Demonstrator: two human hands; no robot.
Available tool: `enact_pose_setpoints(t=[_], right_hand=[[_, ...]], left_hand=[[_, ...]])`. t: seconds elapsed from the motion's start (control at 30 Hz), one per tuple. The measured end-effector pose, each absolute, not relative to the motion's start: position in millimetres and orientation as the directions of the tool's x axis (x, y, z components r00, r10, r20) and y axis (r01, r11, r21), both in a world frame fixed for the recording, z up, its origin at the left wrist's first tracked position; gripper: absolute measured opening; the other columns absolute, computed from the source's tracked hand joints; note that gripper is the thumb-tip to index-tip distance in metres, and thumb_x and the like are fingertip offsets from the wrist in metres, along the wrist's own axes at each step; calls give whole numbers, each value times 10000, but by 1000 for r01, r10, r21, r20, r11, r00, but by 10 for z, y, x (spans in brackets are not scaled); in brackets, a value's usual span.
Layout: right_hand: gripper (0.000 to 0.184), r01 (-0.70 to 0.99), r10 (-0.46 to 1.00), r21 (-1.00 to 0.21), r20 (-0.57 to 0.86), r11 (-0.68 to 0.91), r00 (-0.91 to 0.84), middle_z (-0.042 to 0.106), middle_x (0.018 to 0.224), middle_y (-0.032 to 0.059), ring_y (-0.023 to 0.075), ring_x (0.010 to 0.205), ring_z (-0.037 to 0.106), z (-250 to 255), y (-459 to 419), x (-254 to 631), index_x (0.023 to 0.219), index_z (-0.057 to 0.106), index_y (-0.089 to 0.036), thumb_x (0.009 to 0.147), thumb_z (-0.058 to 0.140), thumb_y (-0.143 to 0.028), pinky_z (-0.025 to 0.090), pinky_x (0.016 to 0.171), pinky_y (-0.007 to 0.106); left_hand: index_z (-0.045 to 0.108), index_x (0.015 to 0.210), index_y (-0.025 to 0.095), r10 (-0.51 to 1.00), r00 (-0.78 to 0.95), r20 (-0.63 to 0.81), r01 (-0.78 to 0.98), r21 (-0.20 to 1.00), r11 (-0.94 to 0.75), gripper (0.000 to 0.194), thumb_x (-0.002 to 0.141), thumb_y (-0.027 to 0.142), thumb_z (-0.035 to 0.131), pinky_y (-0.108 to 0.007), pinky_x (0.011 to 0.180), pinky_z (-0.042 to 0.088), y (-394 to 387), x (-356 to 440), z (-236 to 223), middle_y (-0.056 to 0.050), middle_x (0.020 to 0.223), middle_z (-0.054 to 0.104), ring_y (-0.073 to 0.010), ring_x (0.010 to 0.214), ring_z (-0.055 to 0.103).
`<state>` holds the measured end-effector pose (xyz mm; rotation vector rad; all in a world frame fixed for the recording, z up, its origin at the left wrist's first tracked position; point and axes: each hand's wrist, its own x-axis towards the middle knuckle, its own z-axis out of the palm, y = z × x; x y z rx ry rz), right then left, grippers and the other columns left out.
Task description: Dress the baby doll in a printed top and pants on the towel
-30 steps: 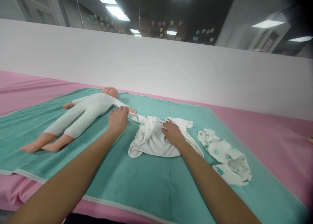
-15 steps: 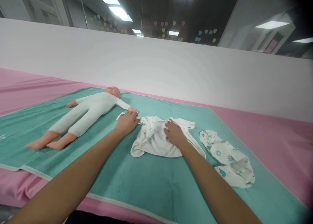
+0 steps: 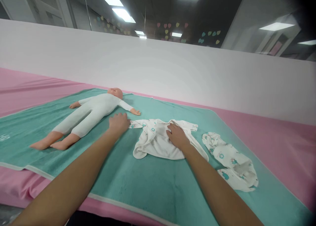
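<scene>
A: Where does the small white printed baby shirt (image 3: 158, 138) lie?

B: Spread flat on the teal terry towel (image 3: 148, 183), just right of the baby doll in the white bodysuit (image 3: 91, 112) – the doll is on its back, arms out, its near hand close to the shirt's left sleeve.

A: And the hands?

B: The right hand (image 3: 177, 136) rests flat on the shirt's upper middle, fingers spread, palm down – a pressing hold, nothing pinched. The left hand (image 3: 119, 123) sits at the tip of the left sleeve. Its fingers curl downward there, but I cannot tell whether that grip has closed on the cloth or only lies on it.

A: So how to smooth the sleeve out well?

B: I would judge the right palm should pin the body of the shirt so it does not slide on the towel, while the left draws the sleeve straight outward, low and flat, away from the collar. Pull gently; thin cotton puckers if tugged. Watch the doll's outstretched hand, which is near enough to be nudged.

A: Anything else nearby?

B: A crumpled white garment with teal prints (image 3: 232, 161) lies to the right on the same towel, apart from the shirt. Under the towel is a pink sheet (image 3: 271, 137)
</scene>
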<state>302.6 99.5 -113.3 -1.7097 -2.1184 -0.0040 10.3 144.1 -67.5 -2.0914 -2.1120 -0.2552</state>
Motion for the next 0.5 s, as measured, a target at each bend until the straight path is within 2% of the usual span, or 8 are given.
enact_pose_setpoints(t=[0.07,0.13,0.2,0.27,0.37,0.5], right_hand=[[303,901,926,-335,344,276,-155,498,1311,112,266,1248,405,-1121,986,3019,1125,576,-180,882,431,-288,295,1061,453],[307,797,931,-529,350,291,-108,523,1289,81,250,1215,450,-1096,977,2997,1127,571,-208,875,449,-335,327,1052,445],[344,569,957,-781,288,257,-36,571,1223,71,222,1112,547,-1062,963,2948,1157,537,-220,886,419,-397,420,984,419],[387,306,984,-935,175,179,-39,612,1144,89,202,993,616,-1024,932,2865,1201,490,-206,893,399,-422,492,898,387],[416,115,989,-991,51,67,-137,628,1096,105,195,956,629,-976,853,2682,1219,480,-191,854,501,-389,502,887,358],[494,-171,975,-985,2,-37,-221,587,1160,78,174,1014,592,-924,741,2442,1260,457,-234,801,603,-342,485,903,319]], left_hand=[[547,1036,126,975,-79,207,996,43,72,372,876,407,366,-441,768,423,1467,40,-654,-212,1072,584,-361,1009,547],[541,1037,143,981,-137,138,987,108,122,394,872,451,359,-437,760,429,1504,-18,-642,-203,1062,598,-358,994,566],[533,1030,159,984,-163,68,970,195,147,424,855,507,364,-438,760,430,1544,-60,-642,-190,1063,609,-358,989,574],[528,1019,172,985,-168,40,954,260,152,455,832,558,376,-432,759,433,1580,-76,-651,-171,1067,616,-353,983,577],[538,990,195,984,-173,44,918,370,145,415,798,552,448,-385,738,442,1615,-53,-654,-123,1044,630,-314,955,589],[552,965,199,985,-171,-28,743,653,148,424,756,566,521,-294,621,440,1619,-27,-613,-72,882,657,-241,800,622]])
